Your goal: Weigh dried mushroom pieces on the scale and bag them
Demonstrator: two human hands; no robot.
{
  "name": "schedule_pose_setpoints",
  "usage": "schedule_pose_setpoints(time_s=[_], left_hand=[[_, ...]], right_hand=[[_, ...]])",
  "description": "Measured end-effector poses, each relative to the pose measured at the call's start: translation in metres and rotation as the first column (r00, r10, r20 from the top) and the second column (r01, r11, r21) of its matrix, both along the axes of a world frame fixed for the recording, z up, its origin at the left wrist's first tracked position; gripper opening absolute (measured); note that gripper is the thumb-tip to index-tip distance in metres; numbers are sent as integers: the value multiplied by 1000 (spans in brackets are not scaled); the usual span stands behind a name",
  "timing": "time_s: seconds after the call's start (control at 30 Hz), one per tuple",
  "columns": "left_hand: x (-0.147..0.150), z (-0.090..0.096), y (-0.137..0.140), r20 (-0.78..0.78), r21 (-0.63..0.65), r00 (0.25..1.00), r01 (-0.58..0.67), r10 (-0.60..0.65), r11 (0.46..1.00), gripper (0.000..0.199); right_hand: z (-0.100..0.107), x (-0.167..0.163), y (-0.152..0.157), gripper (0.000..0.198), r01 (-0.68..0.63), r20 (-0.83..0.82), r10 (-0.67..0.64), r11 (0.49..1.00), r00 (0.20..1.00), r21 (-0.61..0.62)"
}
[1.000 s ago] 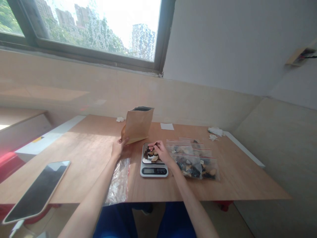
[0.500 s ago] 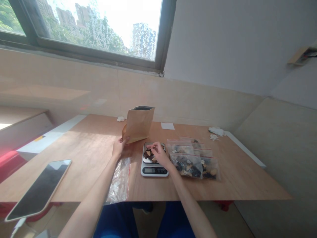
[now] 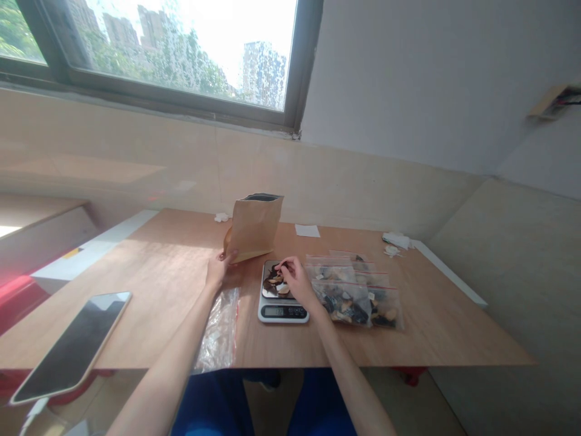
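Note:
A brown paper pouch (image 3: pixel 256 230) stands with its dark mouth open at the top. My left hand (image 3: pixel 216 270) is closed on its lower left corner. On the table in front of it is a white kitchen scale (image 3: pixel 267 315) with a lit display, whose digits I cannot read. Dark and tan dried pieces (image 3: pixel 273 282) lie on the scale's plate. Over the plate's right side, my right hand (image 3: pixel 296 281) is closed in a pinch on a small dark dried piece, partly hidden by the fingers.
Several clear zip bags (image 3: pixel 347 306) of similar dried pieces lie right of the scale. A flattened plastic zip bag (image 3: pixel 218 333) is by my left forearm. A phone (image 3: pixel 72 345) with a cable lies at left. White paper (image 3: pixel 307 231) and crumpled tissue (image 3: pixel 397 241) are farther back.
My right hand has shifted slightly up and right over the plate. The tan piece in its fingers is gone from them, and a dark one is there now. My left hand and the pouch stay put.

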State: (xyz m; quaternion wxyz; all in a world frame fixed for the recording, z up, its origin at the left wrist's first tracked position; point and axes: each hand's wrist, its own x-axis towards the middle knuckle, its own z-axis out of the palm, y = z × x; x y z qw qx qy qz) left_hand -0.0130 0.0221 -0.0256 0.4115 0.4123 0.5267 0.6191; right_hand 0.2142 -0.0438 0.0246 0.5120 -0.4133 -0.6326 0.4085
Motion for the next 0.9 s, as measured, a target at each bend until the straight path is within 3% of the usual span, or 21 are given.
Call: schedule_pose_setpoints(time_s=[0.13,0.23,0.4,0.5,0.67,0.9], left_hand=[[0,-1,1,1,-2,1000,-2,2,1000,39],[0,-2,1,7,-3,1000,3,-3,1000,40],[0,-1,1,3,-4,1000,2,-2,1000,40],[-1,-1,1,-3,-8,1000,-1,1,1000,41],[0,-1,1,-10,-8,1000,2,-2,1000,42],[1,0,0,-20,-4,1000,-15,14,1000,43]], right_hand=[[7,-1,-5,10,4,18,-4,1000,1000,21],[16,-5,-14,9,-44,163,36,998,986,46],[23,-10,-22,9,-110,530,17,983,848,144],[21,-8,-22,13,-124,640,-23,975,768,184],[20,-1,-20,14,-98,640,-60,973,766,209],[28,5,-14,16,-4,477,-148,953,866,303]])
